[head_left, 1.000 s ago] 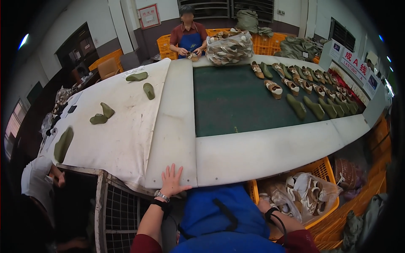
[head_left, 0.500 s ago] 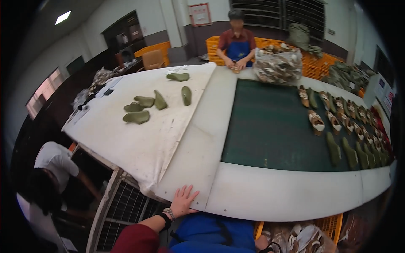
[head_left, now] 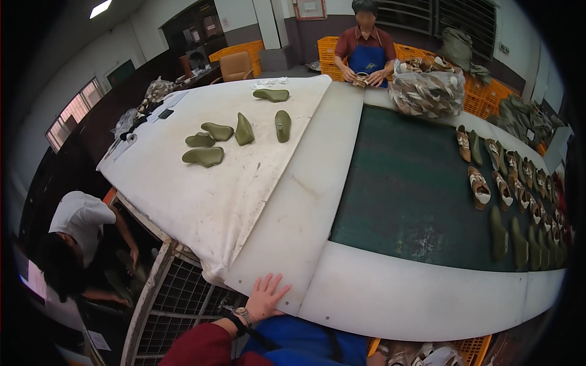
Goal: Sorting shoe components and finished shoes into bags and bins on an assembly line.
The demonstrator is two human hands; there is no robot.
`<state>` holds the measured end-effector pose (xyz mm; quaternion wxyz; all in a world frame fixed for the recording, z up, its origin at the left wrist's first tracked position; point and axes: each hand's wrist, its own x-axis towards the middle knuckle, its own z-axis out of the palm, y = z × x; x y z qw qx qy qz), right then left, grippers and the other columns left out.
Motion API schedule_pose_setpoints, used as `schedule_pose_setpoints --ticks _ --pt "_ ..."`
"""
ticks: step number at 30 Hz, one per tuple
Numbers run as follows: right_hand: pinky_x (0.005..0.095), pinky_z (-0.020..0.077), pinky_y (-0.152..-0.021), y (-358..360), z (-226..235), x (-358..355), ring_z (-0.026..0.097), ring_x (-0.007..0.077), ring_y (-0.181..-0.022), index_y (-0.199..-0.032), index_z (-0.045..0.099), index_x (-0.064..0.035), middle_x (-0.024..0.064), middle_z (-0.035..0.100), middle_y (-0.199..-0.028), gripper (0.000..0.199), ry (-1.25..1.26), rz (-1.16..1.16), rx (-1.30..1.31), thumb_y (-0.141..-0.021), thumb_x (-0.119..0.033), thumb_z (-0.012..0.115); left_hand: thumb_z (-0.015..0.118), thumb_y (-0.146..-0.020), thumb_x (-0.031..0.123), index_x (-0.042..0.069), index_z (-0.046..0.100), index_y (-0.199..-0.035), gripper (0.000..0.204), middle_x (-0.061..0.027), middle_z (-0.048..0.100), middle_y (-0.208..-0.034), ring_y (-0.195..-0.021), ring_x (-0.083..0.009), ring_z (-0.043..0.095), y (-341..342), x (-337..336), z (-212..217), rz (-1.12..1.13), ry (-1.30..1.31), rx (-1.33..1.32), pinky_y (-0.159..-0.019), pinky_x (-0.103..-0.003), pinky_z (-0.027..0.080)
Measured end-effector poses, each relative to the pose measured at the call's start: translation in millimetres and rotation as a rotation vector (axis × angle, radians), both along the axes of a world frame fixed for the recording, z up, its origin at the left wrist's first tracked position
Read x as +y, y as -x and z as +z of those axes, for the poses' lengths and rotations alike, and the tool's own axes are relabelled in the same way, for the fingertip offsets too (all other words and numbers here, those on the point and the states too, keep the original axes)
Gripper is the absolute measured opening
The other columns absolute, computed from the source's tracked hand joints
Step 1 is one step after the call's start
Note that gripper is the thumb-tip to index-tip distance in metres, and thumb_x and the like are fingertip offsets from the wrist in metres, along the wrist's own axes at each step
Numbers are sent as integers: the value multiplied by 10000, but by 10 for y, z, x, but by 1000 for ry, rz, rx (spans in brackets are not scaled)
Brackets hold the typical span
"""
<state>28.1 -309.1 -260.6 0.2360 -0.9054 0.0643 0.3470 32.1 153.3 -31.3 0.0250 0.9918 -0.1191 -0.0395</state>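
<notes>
My left hand (head_left: 266, 297) rests palm down on the near edge of the white tabletop (head_left: 287, 244), fingers spread and nothing in them. A watch and a black band circle that wrist. Only a sliver of my right hand (head_left: 377, 358) shows at the lower edge, beside an orange crate (head_left: 473, 349) holding shoe parts; its fingers are hidden. Farther off on the white cloth (head_left: 201, 177) lie several green shoe lasts (head_left: 204, 157). To the right, rows of brown and white shoes (head_left: 479, 186) and more green lasts (head_left: 499, 235) stand on the dark green conveyor belt (head_left: 397, 183).
Across the table a person in a blue apron (head_left: 367, 58) handles a shoe, next to a clear bag of shoe uppers (head_left: 426, 91). At left, a person in a white shirt (head_left: 79, 216) bends over green lasts beside a wire-mesh cage (head_left: 174, 293).
The view has shifted, and the shoes and lasts on the belt now sit lower and farther right in it. My left hand stays on the table edge. Less of my right hand shows.
</notes>
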Motion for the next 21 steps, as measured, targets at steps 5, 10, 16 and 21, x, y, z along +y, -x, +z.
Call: schedule_pose_setpoints --ticks 5,10,16,21 --pt "401 468 -571 -215 -153 240 612 292 -632 -716 621 47 198 616 -674 562 -1 52 -37 -706 -514 626 764 -548 439 257 361 -1332 900 -118 300 -1392 -1248 -356 318 33 11 -36 -4 68 -55 -967 -553 287" --pt "397 466 -566 -590 -158 471 611 285 -630 -728 623 44 191 618 -677 553 15 119 -94 -710 -509 624 749 -562 452 242 380 -1324 873 -137 314 -1382 -1240 -363 324 32 46 -55 -25 142 -90 -969 -551 286" --pt "392 464 -561 -891 -113 427 609 277 -628 -742 625 39 182 621 -680 543 48 165 -141 -715 -503 623 740 -581 453 243 373 -1330 860 -138 324 -1376 -1232 -359 337 39 90 -48 -24 162 -113 -968 -541 294" --pt "389 462 -556 -1169 -128 457 608 270 -626 -754 626 36 175 623 -683 535 36 229 -173 -719 -499 622 731 -592 461 239 368 -1333 854 -139 327 -1373 -1231 -357 337 60 112 -55 -23 155 -135 -969 -538 295"
